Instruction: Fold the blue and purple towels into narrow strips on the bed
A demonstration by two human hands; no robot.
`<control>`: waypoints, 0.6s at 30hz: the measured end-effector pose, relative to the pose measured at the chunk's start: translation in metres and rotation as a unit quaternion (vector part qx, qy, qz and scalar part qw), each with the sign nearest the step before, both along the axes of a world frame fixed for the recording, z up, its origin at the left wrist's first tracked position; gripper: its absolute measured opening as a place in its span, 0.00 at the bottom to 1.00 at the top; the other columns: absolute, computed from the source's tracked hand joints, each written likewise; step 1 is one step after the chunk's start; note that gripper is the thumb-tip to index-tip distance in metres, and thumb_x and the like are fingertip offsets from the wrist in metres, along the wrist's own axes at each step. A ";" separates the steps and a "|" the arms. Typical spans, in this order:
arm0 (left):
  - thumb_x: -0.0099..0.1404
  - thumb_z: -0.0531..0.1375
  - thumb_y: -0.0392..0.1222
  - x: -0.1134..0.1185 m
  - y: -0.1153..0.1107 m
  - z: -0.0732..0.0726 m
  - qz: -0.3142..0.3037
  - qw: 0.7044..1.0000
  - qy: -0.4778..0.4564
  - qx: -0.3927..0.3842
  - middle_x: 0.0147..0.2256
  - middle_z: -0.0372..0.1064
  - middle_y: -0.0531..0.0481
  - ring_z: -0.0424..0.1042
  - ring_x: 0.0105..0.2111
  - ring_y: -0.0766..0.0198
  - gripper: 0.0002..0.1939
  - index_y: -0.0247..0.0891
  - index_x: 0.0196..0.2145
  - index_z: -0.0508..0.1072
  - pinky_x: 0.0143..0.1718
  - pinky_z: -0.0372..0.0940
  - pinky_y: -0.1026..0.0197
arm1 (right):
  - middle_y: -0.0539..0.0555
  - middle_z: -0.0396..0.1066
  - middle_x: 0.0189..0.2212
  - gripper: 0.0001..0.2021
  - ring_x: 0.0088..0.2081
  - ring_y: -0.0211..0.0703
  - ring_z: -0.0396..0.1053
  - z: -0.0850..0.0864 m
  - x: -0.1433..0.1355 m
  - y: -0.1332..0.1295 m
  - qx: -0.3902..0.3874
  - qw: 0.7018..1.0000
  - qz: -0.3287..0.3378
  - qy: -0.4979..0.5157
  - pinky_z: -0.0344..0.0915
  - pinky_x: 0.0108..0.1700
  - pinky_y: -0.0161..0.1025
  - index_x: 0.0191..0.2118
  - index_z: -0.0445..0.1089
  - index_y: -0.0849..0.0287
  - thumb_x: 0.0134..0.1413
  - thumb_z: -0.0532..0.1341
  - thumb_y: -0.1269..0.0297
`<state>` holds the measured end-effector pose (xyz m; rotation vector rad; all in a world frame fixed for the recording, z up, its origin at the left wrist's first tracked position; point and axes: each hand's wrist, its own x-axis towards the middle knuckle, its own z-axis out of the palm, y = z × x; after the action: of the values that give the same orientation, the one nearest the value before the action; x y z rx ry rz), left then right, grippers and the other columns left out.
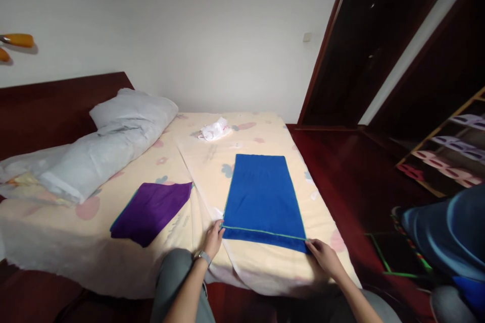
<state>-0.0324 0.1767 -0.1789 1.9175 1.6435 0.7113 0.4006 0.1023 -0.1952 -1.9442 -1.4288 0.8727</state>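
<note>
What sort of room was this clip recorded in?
Most likely a home bedroom: a bed with a dark wooden headboard, pillows, and a shoe rack by the door.

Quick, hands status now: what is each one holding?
Left hand: grip closed on the near left corner of the blue towel.
Right hand: grip closed on the towel's near right corner.

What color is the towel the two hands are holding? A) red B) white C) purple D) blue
D: the left hand and right hand each pinch a near corner of the blue towel; the purple towel lies apart, untouched.
</note>
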 end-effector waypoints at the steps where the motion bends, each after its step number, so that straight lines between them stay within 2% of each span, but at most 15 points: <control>1: 0.70 0.50 0.41 0.000 0.000 0.000 0.000 1.000 -0.006 0.002 0.45 0.75 0.43 0.75 0.46 0.57 0.16 0.40 0.52 0.69 0.49 0.67 0.57 | 0.58 0.80 0.35 0.24 0.39 0.57 0.77 -0.003 0.000 0.000 0.003 1.000 -0.001 -0.005 0.69 0.43 0.44 0.34 0.76 0.55 0.50 0.53 0.40; 3: 0.71 0.48 0.43 0.000 0.001 0.000 -0.001 1.000 -0.029 0.002 0.43 0.76 0.44 0.76 0.43 0.59 0.16 0.39 0.52 0.68 0.46 0.69 0.58 | 0.59 0.79 0.40 0.25 0.44 0.58 0.76 -0.007 0.001 -0.001 0.006 1.000 -0.002 -0.014 0.68 0.47 0.44 0.37 0.75 0.55 0.52 0.52 0.40; 5: 0.72 0.47 0.45 -0.001 0.001 0.000 -0.004 0.998 -0.057 -0.002 0.39 0.76 0.46 0.76 0.40 0.60 0.17 0.39 0.51 0.68 0.43 0.70 0.58 | 0.60 0.79 0.40 0.26 0.44 0.58 0.76 -0.009 0.003 -0.003 0.006 1.000 -0.003 -0.021 0.67 0.48 0.45 0.39 0.75 0.56 0.53 0.51 0.41; 8: 0.71 0.49 0.45 -0.003 -0.002 0.001 -0.004 0.997 -0.077 -0.002 0.42 0.76 0.45 0.76 0.42 0.59 0.15 0.39 0.49 0.69 0.45 0.69 0.59 | 0.60 0.80 0.40 0.25 0.44 0.58 0.76 -0.007 0.006 -0.011 0.004 1.000 -0.005 -0.031 0.67 0.47 0.45 0.38 0.75 0.55 0.55 0.50 0.41; 11: 0.71 0.49 0.41 -0.004 -0.008 -0.001 0.000 0.999 -0.040 0.001 0.45 0.76 0.44 0.76 0.45 0.60 0.14 0.40 0.49 0.70 0.46 0.68 0.61 | 0.61 0.80 0.39 0.24 0.44 0.59 0.76 -0.001 0.007 -0.021 0.002 0.999 -0.011 -0.045 0.67 0.45 0.46 0.36 0.75 0.55 0.55 0.51 0.42; 15: 0.70 0.50 0.33 0.000 -0.017 -0.009 -0.002 0.999 0.045 -0.003 0.45 0.77 0.45 0.76 0.45 0.62 0.13 0.40 0.47 0.70 0.47 0.67 0.63 | 0.59 0.80 0.35 0.23 0.41 0.59 0.77 0.002 0.005 -0.031 0.002 0.998 -0.013 -0.056 0.68 0.42 0.46 0.32 0.75 0.53 0.55 0.51 0.41; 18: 0.70 0.49 0.32 0.006 -0.021 -0.013 0.012 0.998 0.068 0.005 0.43 0.77 0.44 0.76 0.45 0.61 0.13 0.39 0.45 0.71 0.48 0.66 0.61 | 0.59 0.80 0.34 0.22 0.40 0.58 0.77 0.000 0.002 -0.031 0.009 0.998 -0.016 -0.059 0.69 0.42 0.45 0.30 0.74 0.52 0.55 0.52 0.41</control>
<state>-0.0267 0.1553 -0.1916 1.9950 1.7497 0.6102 0.4024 0.0713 -0.1948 -2.0279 -1.4636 0.7389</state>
